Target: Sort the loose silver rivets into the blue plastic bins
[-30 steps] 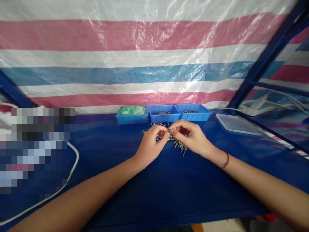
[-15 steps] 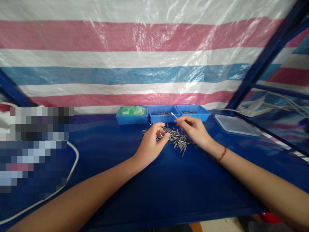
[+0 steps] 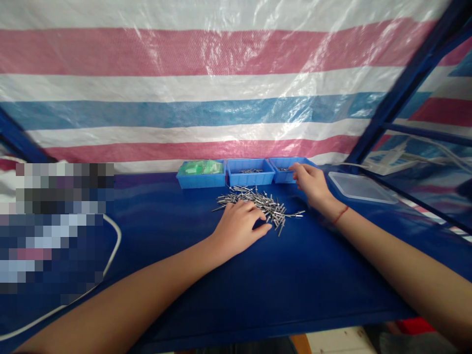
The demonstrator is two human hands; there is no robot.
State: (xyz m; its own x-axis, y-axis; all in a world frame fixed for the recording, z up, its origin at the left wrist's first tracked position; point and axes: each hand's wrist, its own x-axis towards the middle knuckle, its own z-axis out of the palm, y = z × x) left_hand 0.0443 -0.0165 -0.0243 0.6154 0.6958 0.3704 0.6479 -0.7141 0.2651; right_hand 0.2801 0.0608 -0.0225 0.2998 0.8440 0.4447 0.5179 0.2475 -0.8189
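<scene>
A loose pile of thin silvery blind rivets [image 3: 266, 202] lies on the blue tabletop [image 3: 280, 280]. My left hand [image 3: 241, 226] rests palm down at the near left side of the pile, thumb apart from the curved fingers; its fingertips touch the rivets. At the near right edge of the right blue bin [image 3: 280, 175], my right hand [image 3: 311, 184] has its fingers bent together. No rivet shows in that hand; whatever its fingers hold, if anything, is hidden. Some rivets lie in the middle blue bin [image 3: 250, 179].
The left blue bin [image 3: 202, 182] holds green-tinted plastic packets. A translucent lid [image 3: 361, 187] lies to the right, near a white power strip [image 3: 393, 162]. A white cable [image 3: 117, 246] curves along the left. Striped sheeting [image 3: 221, 113] hangs behind, with a blue metal frame [image 3: 398, 88] at right.
My right hand has moved right and away from me, from above the pile to the right bin; the rivet it held is out of sight. My left hand has lowered onto the pile.
</scene>
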